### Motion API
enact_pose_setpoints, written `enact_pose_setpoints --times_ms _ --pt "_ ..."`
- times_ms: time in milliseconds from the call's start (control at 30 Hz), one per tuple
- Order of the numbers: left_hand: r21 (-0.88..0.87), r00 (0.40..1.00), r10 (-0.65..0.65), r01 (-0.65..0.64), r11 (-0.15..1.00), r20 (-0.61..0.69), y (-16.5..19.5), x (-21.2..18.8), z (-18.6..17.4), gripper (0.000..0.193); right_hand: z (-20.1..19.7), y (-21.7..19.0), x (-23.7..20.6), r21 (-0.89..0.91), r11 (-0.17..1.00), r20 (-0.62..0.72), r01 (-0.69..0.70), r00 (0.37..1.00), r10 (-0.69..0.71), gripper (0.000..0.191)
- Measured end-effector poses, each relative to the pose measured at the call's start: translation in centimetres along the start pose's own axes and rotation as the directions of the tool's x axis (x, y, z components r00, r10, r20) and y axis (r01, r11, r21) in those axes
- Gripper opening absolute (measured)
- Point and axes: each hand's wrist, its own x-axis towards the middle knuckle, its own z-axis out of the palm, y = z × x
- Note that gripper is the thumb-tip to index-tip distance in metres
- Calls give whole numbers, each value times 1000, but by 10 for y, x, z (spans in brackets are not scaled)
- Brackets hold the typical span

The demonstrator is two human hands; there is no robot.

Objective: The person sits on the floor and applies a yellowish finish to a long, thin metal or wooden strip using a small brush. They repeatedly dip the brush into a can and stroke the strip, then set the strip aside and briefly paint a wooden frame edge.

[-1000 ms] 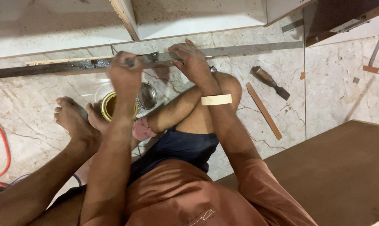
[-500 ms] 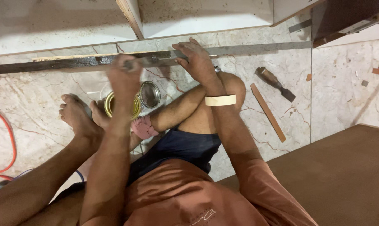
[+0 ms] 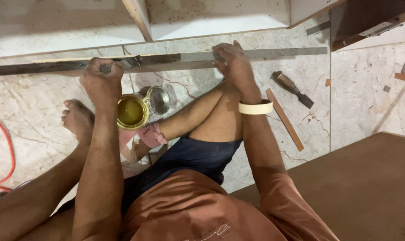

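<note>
Both hands worked along a long, thin strip [image 3: 166, 60] that lay left to right on the marble floor [image 3: 32, 111], just near of a white cabinet base [image 3: 211, 18]. Closed in a fist, the left hand [image 3: 102, 80] gripped a small tool against the strip's dark left stretch; what kind of tool could not be told. Further right, the right hand [image 3: 231, 62] pressed its curled fingers down on the strip's paler grey part, with a roll of masking tape [image 3: 255, 107] worn around its wrist. Near the left hand sat an open tin of yellow adhesive [image 3: 132, 111], its lid [image 3: 158, 100] lying just beside it. To the right of the right forearm lay a chisel [image 3: 291, 88] and a narrow wooden strip [image 3: 284, 118], close together. An orange cable [image 3: 6, 151] curved at the far left.
</note>
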Motion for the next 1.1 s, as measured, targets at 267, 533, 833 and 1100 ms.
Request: enact_pose_setpoints --times_ms 267,533,833,1100 --pt "-19 1000 25 -25 1000 10 -13 5 -11 3 13 -19 15 79 994 -32 75 997 -72 36" --pt "-170 990 49 -26 985 129 37 -19 64 10 18 -33 18 88 991 -38 101 994 -98 37" --pt "-162 998 65 -68 984 -19 -10 -1 7 5 24 -29 19 127 992 -29 -4 1000 8 37" --pt "-135 992 92 -79 988 90 62 -16 79 8 23 -31 18 77 995 -74 56 996 -51 38"
